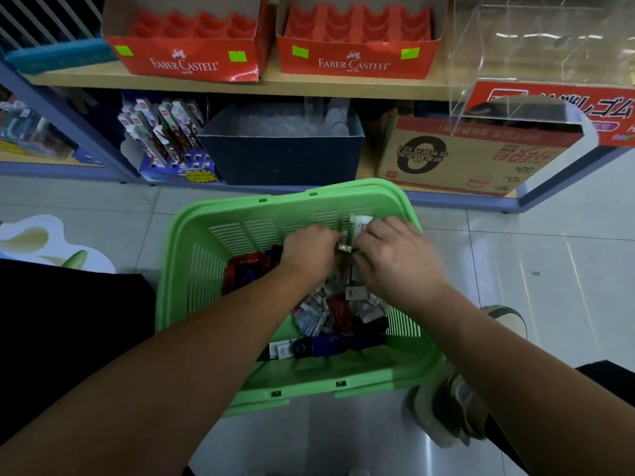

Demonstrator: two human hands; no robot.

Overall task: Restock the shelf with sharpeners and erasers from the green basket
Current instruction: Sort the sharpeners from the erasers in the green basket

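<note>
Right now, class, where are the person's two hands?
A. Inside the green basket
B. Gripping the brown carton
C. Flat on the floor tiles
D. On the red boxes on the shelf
A: the left hand and the right hand meet inside the green basket, above the small packets, with the right hand pinching a white packet.

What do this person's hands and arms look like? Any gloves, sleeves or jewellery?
Both the left hand and the right hand are bare: no gloves, and no rings or watch show. No sleeve shows along either arm, and neither wrist carries a band or a marking.
</note>
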